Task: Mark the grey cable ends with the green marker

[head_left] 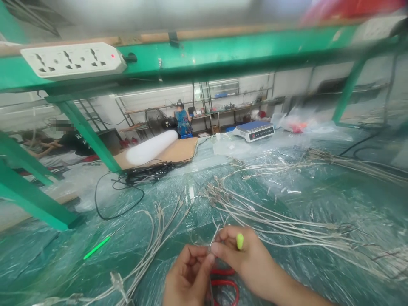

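near the bottom edge the left hand [188,276] and right hand [245,259] meet, both closed in a pinch on the end of one thin wire [213,240]; a yellow-green tip [240,241] shows at the right hand; red scissors [225,285] lie under the hands on the bench [318,195]; the step looks like working a wire end, and the next move calls for a steady fingertip grip; beyond, loose wires [280,221] fan out; farther, a scale [254,130]; above, a power strip [73,60].
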{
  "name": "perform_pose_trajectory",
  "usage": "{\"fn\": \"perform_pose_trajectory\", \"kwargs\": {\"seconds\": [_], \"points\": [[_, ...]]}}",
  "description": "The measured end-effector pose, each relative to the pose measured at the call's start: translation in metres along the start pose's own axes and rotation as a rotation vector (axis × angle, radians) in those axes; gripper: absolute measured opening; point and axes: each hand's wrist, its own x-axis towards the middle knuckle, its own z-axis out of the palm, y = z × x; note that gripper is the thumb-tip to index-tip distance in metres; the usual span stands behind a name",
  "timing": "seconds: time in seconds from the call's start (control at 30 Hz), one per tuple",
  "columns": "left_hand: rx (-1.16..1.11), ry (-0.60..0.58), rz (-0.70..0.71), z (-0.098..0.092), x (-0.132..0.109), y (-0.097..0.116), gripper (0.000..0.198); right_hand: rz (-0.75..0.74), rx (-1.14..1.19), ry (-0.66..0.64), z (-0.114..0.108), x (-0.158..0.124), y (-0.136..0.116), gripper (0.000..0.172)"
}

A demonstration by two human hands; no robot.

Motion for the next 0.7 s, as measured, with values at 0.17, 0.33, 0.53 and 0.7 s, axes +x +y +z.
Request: {"fn": "perform_pose_trajectory", "kwargs": {"seconds": [0.17, 0.33, 0.53, 0.7], "points": [[0.132, 0.047, 0.098, -0.007, 0.004, -0.021, 0.027, 0.037, 0.045, -0.027, 0.000, 0.003, 0.006, 0.031], [0.468, 0.140, 0.277, -0.013, 0.004, -0.031, 0.022, 0.065, 0.120, -0.039, 0.003, 0.002, 0.006, 0.037], [0.582, 0.195, 0.364, -0.013, 0.005, -0.030, 0.016, 0.070, 0.207, -0.062, 0.001, 0.002, 0.009, 0.034], [0.214, 0.110, 0.174, -0.008, 0.008, -0.022, 0.021, 0.041, 0.246, 0.066, -0.012, 0.010, 0.009, 0.034]]}}
